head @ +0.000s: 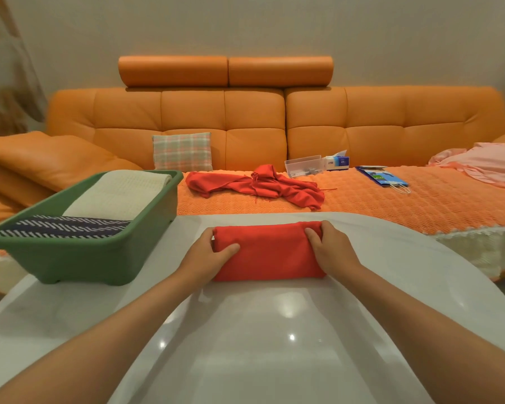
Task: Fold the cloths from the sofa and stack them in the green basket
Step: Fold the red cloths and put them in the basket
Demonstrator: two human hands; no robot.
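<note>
A folded red cloth [270, 252] lies on the white table [274, 330] in front of me. My left hand [209, 252] grips its left end, thumb on top. My right hand [331, 247] grips its right end the same way. The green basket [79, 258] stands on the table's left corner and holds a folded cream cloth [120, 195] and a folded dark striped cloth [62, 227]. A crumpled red garment [257, 186] lies on the sofa seat [391, 205] behind the table. A pink cloth [484, 164] lies at the sofa's right end.
On the orange sofa are a plaid cushion [182, 151], a clear plastic box [303, 166], a tissue pack [337, 161] and a blue paper bag [385, 176]. Orange cushions [41, 161] are piled at the left behind the basket.
</note>
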